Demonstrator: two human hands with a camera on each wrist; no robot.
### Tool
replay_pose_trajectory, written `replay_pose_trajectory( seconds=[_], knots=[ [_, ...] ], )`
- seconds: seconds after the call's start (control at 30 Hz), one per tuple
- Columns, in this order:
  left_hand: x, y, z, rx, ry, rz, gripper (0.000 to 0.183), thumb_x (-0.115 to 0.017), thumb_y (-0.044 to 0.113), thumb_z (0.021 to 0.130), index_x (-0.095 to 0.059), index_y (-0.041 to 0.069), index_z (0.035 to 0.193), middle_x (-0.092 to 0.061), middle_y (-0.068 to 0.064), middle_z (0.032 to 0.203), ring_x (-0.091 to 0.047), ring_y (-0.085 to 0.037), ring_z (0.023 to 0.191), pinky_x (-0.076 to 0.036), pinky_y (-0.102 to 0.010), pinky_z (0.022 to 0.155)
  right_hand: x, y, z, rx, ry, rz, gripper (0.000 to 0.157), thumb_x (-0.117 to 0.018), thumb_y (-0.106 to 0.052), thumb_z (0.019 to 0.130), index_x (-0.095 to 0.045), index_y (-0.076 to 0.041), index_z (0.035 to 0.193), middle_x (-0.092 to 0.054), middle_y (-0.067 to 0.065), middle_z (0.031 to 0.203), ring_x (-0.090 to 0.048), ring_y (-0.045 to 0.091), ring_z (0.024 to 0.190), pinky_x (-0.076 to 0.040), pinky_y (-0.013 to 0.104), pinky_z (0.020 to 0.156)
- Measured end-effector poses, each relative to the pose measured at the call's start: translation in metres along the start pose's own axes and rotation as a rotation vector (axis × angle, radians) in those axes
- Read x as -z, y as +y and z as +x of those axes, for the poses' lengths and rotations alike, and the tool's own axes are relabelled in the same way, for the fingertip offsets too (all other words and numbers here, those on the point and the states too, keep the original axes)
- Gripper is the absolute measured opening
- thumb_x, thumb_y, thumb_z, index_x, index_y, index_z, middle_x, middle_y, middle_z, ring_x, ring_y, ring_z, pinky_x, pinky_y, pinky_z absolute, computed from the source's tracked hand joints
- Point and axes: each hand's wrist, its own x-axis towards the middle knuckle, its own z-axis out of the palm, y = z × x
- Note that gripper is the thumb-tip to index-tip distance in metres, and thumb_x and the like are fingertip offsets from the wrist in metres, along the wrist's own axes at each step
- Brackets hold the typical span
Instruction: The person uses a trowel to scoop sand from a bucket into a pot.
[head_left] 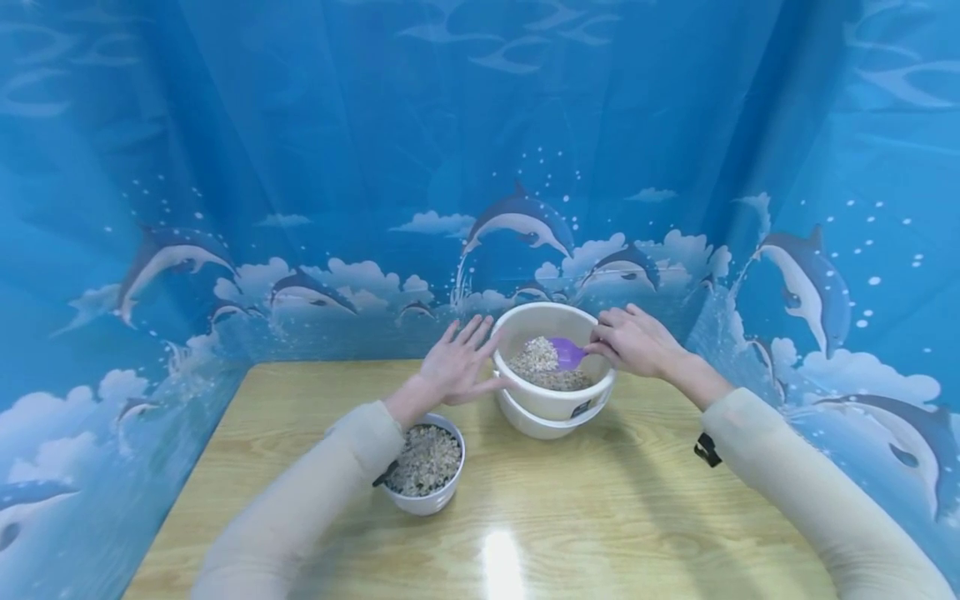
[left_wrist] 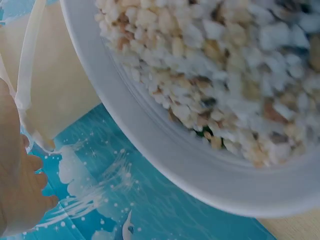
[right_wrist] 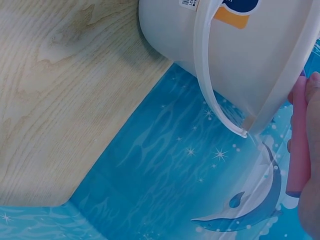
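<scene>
A blue sheet (head_left: 480, 125) printed with dolphins is hanging behind the desk (head_left: 637, 517) and down both its sides. The wood-grained desk is carrying a white bucket and a smaller white bowl, and two pale sleeves (head_left: 322, 492) are reaching in over it. The bucket (head_left: 540, 406) is standing close to the far edge, right of that edge's middle, with its white carrying handle (right_wrist: 204, 65) hanging down outside the wall. The bowl (head_left: 426, 503) is sitting farther from the far edge and nearer the left edge than the bucket, partly hidden under the left sleeve. The left hand (head_left: 461, 367) is holding nothing; its fingers are stretching out straight and spread at the left side of the bucket's rim, and whether it is touching the rim cannot be told. The right hand (head_left: 633, 340) is gripping a scoop at the rim's right side, its fingers curling round the pink grip (right_wrist: 299, 145). The scoop's purple blade (head_left: 567, 354) is reaching inside the bucket and bearing a heap of pale grains (head_left: 538, 356). More grains are lying below it, and mixed pale and brownish bits (left_wrist: 200, 65) are filling the bowl.
</scene>
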Motion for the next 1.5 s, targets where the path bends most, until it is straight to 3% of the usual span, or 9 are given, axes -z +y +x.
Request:
replay_pose_trajectory(
  seconds=[0.4,0.6,1.17,1.5],
  knots=[
    [-0.004,-0.013,-0.021,-0.012,-0.003,-0.046,0.095,-0.036,0.077,0.102,-0.012,0.016,0.171,-0.008,-0.014,0.178,-0.015,-0.036,0.167,-0.012,-0.058,0.137,0.004,-0.004,0.001,-0.007,0.005,0.016,0.019,-0.077,-0.034,0.097,-0.078,-0.016,0.09,-0.064,-0.001,0.082,-0.054,0.017,0.076,-0.035,0.029,0.07],
    [-0.008,-0.015,-0.034,-0.023,-0.001,-0.054,0.095,-0.034,0.077,0.102,-0.01,0.016,0.171,-0.007,-0.015,0.178,-0.013,-0.036,0.167,-0.012,-0.059,0.136,0.005,-0.006,0.001,-0.008,0.013,0.027,0.017,-0.078,-0.033,0.096,-0.078,-0.017,0.09,-0.064,-0.003,0.082,-0.053,0.015,0.076,-0.035,0.028,0.07],
    [-0.025,-0.031,-0.08,-0.052,0.04,-0.107,0.094,-0.048,0.07,0.102,-0.021,0.011,0.169,-0.015,-0.02,0.176,-0.02,-0.04,0.164,-0.018,-0.063,0.134,0.017,-0.015,0.004,0.004,0.022,0.05,0.017,-0.077,-0.033,0.097,-0.078,-0.017,0.092,-0.064,-0.002,0.082,-0.052,0.015,0.077,-0.031,0.027,0.07],
    [-0.036,-0.038,-0.108,-0.066,0.057,-0.192,0.095,-0.052,0.07,0.1,-0.025,0.009,0.168,-0.016,-0.021,0.176,-0.021,-0.042,0.164,-0.018,-0.065,0.133,0.023,-0.027,0.009,0.043,0.068,0.076,0.015,-0.078,-0.033,0.095,-0.079,-0.019,0.093,-0.067,-0.003,0.086,-0.056,0.015,0.08,-0.033,0.028,0.072]
  ],
)
